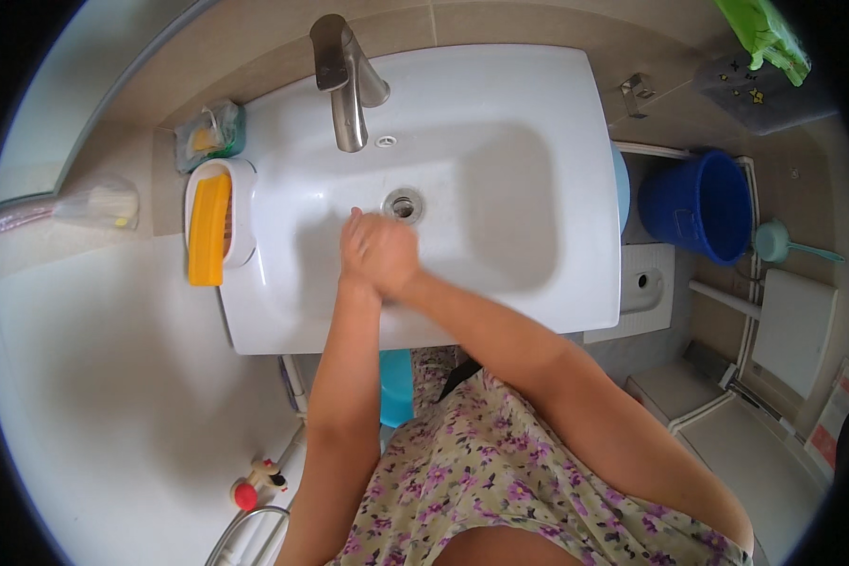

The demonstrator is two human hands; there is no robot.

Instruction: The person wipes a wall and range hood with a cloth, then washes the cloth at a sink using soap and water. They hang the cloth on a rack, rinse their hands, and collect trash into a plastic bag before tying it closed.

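My left hand (352, 244) and my right hand (390, 256) are pressed together over the white ceramic washbasin (304, 283). The right one lies over the left and hides much of it. Blur covers the fingers, so their exact pose is unclear, and no object shows between them. Just beyond the hands, to the right, is the metal drain (402, 205). A brushed-metal lever faucet (350, 106) stands at the basin's back, its spout pointing toward me. No stream of water is visible under the spout.
A yellow bar-shaped object (209, 230) lies across a white soap dish (243, 212) on the basin's left rim. Behind it is a wrapped sponge (209, 138). At right stand a blue bucket (693, 205), a squat toilet (658, 283) and a light-green ladle (775, 242).
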